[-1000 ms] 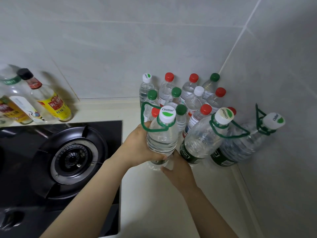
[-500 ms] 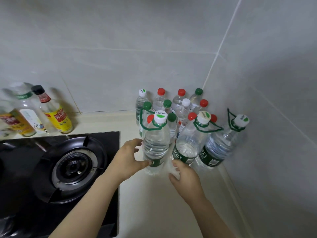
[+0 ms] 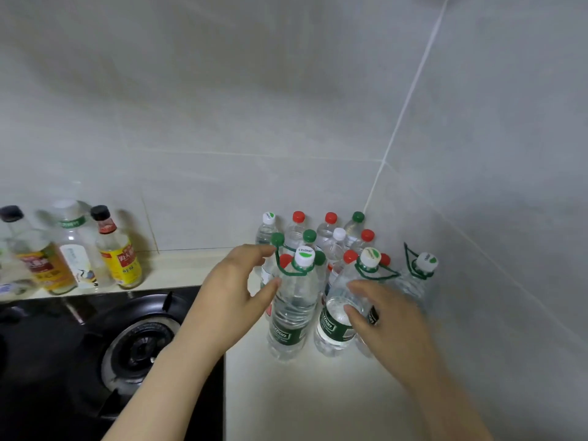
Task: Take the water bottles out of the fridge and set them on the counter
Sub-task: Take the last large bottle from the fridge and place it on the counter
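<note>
A large water bottle (image 3: 294, 305) stands upright on the cream counter (image 3: 305, 396) beside a gas stove (image 3: 140, 345), in front of clustered smaller bottles (image 3: 331, 237). The left hand (image 3: 235, 294) and right hand (image 3: 386, 316) hover spread, holding nothing.

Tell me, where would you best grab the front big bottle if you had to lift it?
Probably by the green loop handle at the neck of the front big bottle, from above: it stands upright, smaller bottles crowd behind, and the top is free.
</note>
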Motion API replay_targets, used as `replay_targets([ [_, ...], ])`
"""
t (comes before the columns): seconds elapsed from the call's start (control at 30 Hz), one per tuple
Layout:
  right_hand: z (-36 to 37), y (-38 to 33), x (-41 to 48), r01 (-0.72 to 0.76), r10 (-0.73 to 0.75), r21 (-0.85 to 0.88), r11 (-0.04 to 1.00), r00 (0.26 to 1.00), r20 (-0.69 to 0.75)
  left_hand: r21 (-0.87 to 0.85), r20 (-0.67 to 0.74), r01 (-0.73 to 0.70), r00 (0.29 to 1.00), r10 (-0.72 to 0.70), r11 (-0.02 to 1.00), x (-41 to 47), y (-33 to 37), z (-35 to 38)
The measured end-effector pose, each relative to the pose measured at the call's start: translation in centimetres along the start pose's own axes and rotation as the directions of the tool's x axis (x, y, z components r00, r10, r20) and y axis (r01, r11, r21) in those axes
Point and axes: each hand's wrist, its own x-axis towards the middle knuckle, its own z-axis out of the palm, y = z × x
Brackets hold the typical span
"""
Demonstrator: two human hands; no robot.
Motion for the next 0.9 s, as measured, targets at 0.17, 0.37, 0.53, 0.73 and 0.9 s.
replay_targets([
  [0.17, -3.1, -2.6, 0.3, 0.028, -0.027, 0.014, 1.0, 0.997, -0.071, 0.02, -0.043, -0.132, 0.99, 0.133, 0.991, -0.1, 1.9, -2.3],
  [0.37, -5.6, -4.1, -0.1, 0.108, -0.088, 0.091, 0.99, 0.975, -0.202, 0.013, -0.095, -0.185, 0.978, 0.186, 0.983, -0.3, 4.3, -3.4],
  [0.53, -7.7, -3.8, 1.0, 0.202, -0.158, 0.18, 0.963, 0.959, -0.236, 0.04, -0.154, -0.181, 0.97, 0.185, 0.983, -0.3, 6.6, -3.1],
  [0.73, -9.1, -2.6, 4.3, 0.315, -0.255, 0.329, 0.89, 0.944, -0.211, 0.091, -0.272, -0.077, 0.957, 0.099, 0.993, -0.9, 9.0, -2.3],
  [0.9, -7.8, -2.3, 6.6, 0.388, -0.352, 0.365, 0.846, 0.922, -0.164, 0.105, -0.359, 0.092, 0.932, -0.049, 0.99, -2.9, 9.8, -1.6],
])
